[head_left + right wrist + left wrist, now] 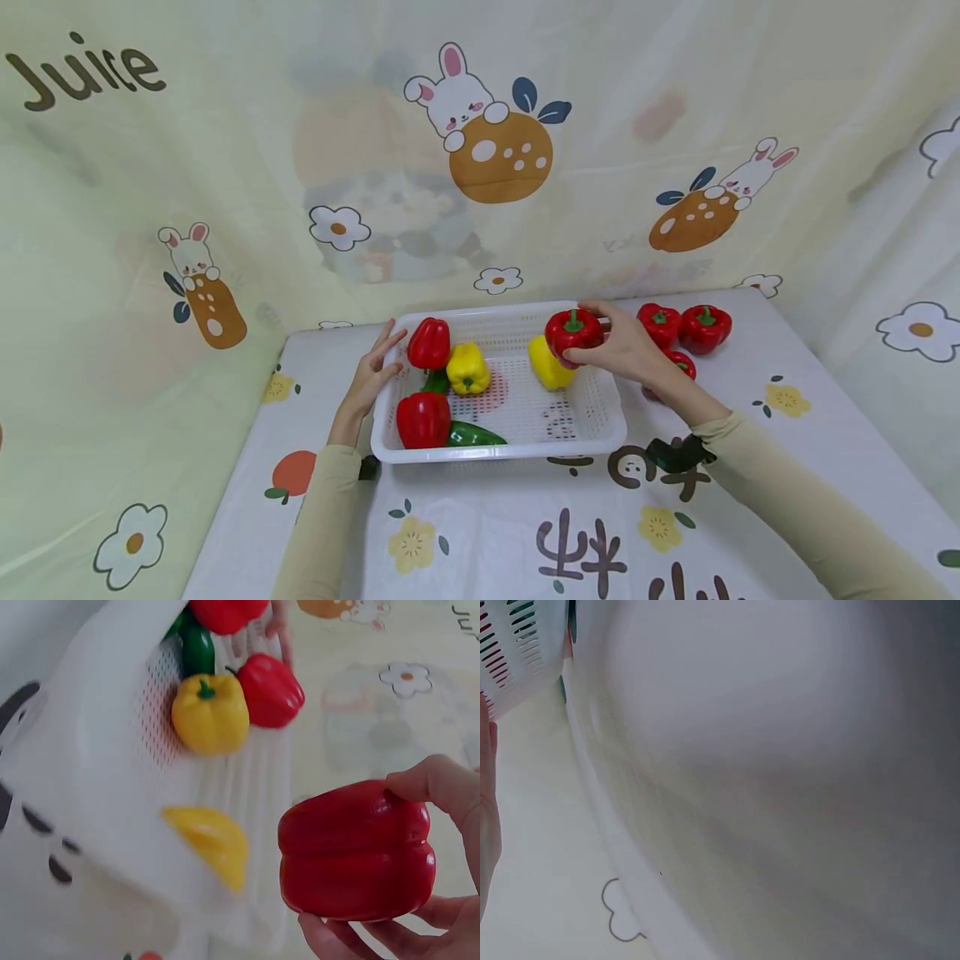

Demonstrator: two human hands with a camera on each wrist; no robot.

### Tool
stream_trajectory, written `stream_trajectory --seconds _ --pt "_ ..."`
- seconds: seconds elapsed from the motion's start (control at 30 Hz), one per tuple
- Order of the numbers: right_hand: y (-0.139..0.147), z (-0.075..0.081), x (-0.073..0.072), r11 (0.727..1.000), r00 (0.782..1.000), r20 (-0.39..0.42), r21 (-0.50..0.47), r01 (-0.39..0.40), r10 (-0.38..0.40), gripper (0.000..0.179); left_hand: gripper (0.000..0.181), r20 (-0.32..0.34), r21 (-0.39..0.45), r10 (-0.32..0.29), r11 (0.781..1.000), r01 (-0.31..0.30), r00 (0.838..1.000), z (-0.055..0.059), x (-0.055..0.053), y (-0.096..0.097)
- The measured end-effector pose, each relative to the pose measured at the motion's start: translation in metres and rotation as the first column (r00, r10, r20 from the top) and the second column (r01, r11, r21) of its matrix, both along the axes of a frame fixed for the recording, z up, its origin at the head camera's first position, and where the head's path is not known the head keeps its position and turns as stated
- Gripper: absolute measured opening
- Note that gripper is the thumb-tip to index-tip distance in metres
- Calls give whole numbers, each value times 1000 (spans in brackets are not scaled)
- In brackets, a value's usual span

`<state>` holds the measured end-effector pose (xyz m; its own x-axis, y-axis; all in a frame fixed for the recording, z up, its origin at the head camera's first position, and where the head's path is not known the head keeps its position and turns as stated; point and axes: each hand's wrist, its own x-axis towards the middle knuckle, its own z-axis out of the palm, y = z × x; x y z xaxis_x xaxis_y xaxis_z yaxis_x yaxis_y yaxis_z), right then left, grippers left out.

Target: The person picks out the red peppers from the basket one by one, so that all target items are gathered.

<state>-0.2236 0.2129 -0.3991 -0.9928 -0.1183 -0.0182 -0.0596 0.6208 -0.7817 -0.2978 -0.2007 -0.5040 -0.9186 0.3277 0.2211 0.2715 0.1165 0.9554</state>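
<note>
A red bell pepper (572,332) is held in my right hand (628,346) above the right end of a white plastic basket (510,453). In the right wrist view, thumb and fingers grip the red bell pepper (356,851) from opposite sides. My left hand (366,379) rests at the basket's left rim with its fingers extended. Inside, at the left, lie two more red bell peppers, one at the back (429,343) and one in front (423,421), beside a yellow bell pepper (468,368). Another yellow bell pepper (550,367) lies under the held one, partly hidden.
A long green pepper (476,434) lies along the basket's front wall, with another green piece (436,382) behind it. Right of the basket, several red bell peppers (705,328) sit on the patterned tablecloth (480,533), some partly hidden by my right arm. A printed curtain (247,125) hangs behind.
</note>
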Motion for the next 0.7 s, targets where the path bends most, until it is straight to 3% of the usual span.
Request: stream_trajectory --seconds 0.13,0.7 --pt "19 2 2 999 999 -18 32 29 -29 86 53 -8 -15 -7 1000 7 1000 12 7 4" --pt "96 -1 8 986 984 -98 59 155 -148 87 53 2 -11 -12 1000 12 1000 15 11 4"
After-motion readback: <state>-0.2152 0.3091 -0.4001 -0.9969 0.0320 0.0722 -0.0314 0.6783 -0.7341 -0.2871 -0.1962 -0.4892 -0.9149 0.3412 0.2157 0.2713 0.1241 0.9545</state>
